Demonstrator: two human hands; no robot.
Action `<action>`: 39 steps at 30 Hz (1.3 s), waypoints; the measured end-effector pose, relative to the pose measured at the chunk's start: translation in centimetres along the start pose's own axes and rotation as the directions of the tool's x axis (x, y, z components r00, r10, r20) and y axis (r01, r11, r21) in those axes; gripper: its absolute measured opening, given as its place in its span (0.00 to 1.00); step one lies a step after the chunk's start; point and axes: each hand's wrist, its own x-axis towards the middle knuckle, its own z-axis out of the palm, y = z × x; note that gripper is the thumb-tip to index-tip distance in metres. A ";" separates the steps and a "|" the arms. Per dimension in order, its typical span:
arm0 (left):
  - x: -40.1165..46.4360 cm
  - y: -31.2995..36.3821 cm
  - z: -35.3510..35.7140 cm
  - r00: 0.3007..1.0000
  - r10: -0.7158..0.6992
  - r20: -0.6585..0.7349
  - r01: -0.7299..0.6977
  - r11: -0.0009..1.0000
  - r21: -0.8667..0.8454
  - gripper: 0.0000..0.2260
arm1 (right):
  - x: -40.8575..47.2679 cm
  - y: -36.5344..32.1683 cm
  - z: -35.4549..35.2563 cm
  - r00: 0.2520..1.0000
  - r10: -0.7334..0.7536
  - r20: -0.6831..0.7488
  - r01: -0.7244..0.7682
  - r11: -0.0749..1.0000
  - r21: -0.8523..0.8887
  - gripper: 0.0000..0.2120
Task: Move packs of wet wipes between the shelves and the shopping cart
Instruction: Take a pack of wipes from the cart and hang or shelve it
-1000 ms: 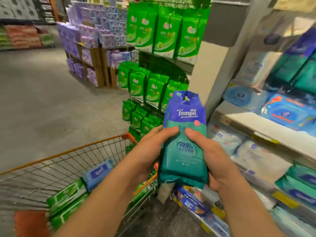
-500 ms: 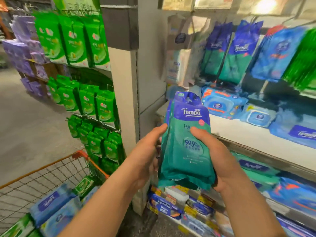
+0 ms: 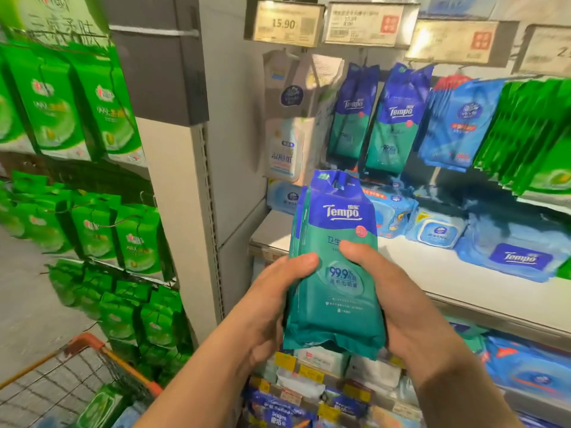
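A teal and blue Tempo wet wipes pack (image 3: 335, 307) stands upright in front of the shelves, held in both hands. My left hand (image 3: 272, 304) grips its left edge with the thumb on the front. My right hand (image 3: 398, 307) grips its right edge, thumb across the printed front. Matching Tempo packs (image 3: 391, 125) hang on hooks higher up on the shelf wall. The orange-rimmed wire shopping cart (image 3: 102, 353) sits at the lower left with a green pack (image 3: 100, 407) inside.
A white shelf board (image 3: 457, 285) carries flat blue wipe packs (image 3: 513, 254). Green packs (image 3: 92, 230) hang on a rack at the left, beside a grey and white pillar (image 3: 182, 196). Price tags (image 3: 285, 24) line the top. Lower shelves hold more packs.
The view has swung right from the cart toward the shelves. Both hands have carried the Tempo pack along and slightly up; the cart has slid to the lower left corner.
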 end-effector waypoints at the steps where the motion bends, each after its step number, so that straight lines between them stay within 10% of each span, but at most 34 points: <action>1: 0.5 0.6 -0.4 1.000 0.019 0.013 -0.019 1.000 0.003 0.39 | 0.4 -0.2 0.3 1.000 -0.011 -0.001 0.011 1.000 -0.020 0.26; 15: 4.8 7.6 -1.6 0.986 0.154 0.066 -0.159 0.984 0.083 0.47 | 3.5 -3.0 4.4 0.851 -0.395 -0.346 0.265 0.891 -0.368 0.11; 23: 6.1 10.5 -1.9 0.952 0.304 -0.042 -0.296 0.946 0.135 0.23 | 5.0 -6.2 4.1 0.730 -0.632 -0.260 0.442 0.726 -0.526 0.17; 29: 6.7 11.7 -1.9 0.905 0.424 -0.046 -0.409 0.893 0.190 0.22 | 5.5 -8.5 3.9 0.642 -0.759 -0.109 0.555 0.558 -0.617 0.20; 39: 8.4 11.7 -1.6 0.889 0.444 -0.110 -0.424 0.891 0.162 0.22 | 8.1 -11.7 3.0 0.646 -0.748 -0.149 0.571 0.604 -0.556 0.17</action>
